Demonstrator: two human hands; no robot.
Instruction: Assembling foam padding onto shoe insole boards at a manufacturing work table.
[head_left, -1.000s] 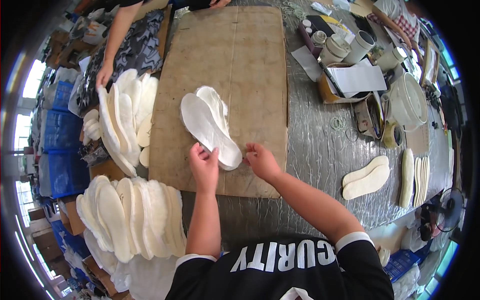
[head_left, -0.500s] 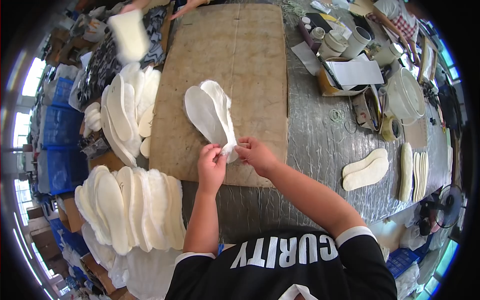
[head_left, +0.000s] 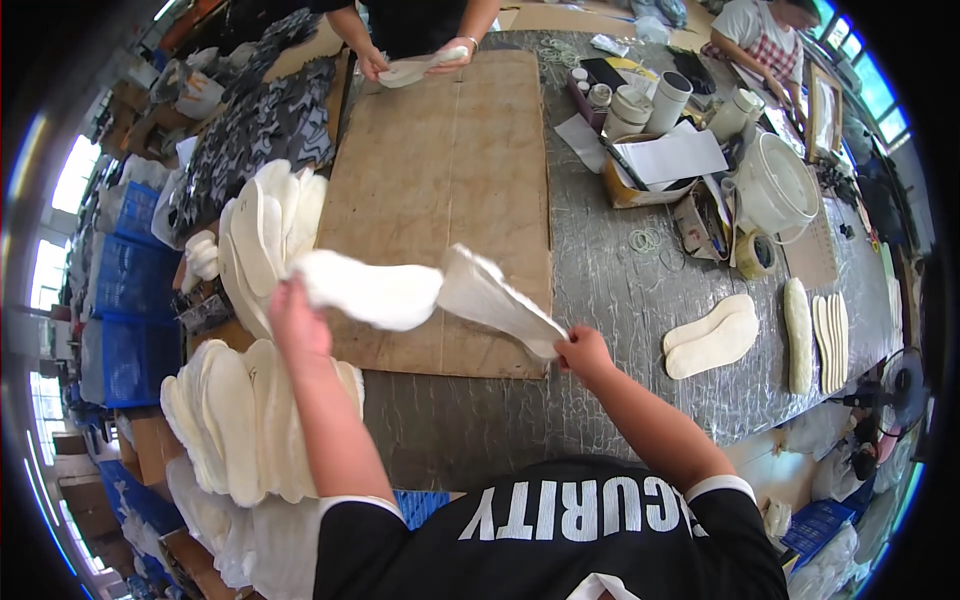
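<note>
My left hand (head_left: 302,318) is closed on the end of a fluffy white insole (head_left: 375,292), held out over the left side of the brown board (head_left: 440,170). Over the board's near right corner, my right hand (head_left: 584,354) pinches the narrow end of a second insole (head_left: 495,298), its smooth greyish face showing and a fuzzy edge along it. The two insoles' far ends come close together between my hands. Close to my left hand lie a pile of cream insoles (head_left: 268,225) and a nearer row of them (head_left: 235,420).
Across the board a co-worker's hands (head_left: 415,65) hold another insole. On the right are a loose insole pair (head_left: 712,338), a stacked bundle (head_left: 830,343), a tape roll (head_left: 756,256), a white bucket (head_left: 778,190) and a box with papers (head_left: 665,165). Another person (head_left: 765,50) sits far right.
My hands have moved apart, left hand leftward and right hand rightward, separating the two insoles that were together. The co-worker has come into view at the board's far end.
</note>
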